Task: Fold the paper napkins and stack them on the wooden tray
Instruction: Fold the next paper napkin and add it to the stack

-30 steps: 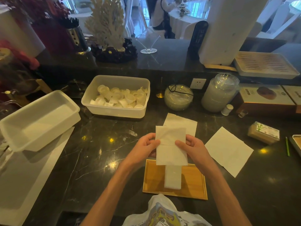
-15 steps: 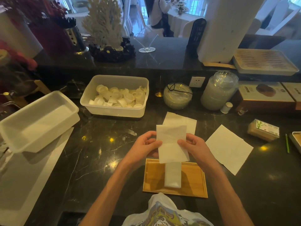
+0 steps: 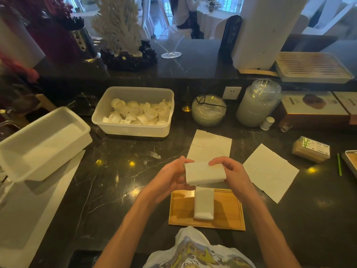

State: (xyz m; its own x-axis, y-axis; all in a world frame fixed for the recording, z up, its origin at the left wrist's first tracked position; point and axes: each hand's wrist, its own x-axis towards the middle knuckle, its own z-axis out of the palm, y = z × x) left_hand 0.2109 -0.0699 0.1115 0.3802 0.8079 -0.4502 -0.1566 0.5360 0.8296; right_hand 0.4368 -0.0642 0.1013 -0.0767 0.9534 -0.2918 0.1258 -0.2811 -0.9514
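Two hands meet above a dark marble bench (image 3: 116, 180). The left hand (image 3: 170, 178) and right hand (image 3: 231, 175) each pinch one end of a folded napkin (image 3: 204, 173), a white rectangle held level in the air, with the fingers curled over its top edge.

At six o'clock from the hands, a wooden tray (image 3: 181, 209) lies on the bench. A second folded napkin (image 3: 203, 203), a narrow strip, lies on the tray's middle and points away from the person.

At twelve o'clock from the hands, an open napkin (image 3: 209, 146) lies flat on the bench. Another flat napkin (image 3: 270, 171) lies at three o'clock.

Farther back at eleven o'clock, a clear plastic tub (image 3: 133, 130) holds small white cups (image 3: 139, 113). A white tub (image 3: 42, 140) sits at nine o'clock.
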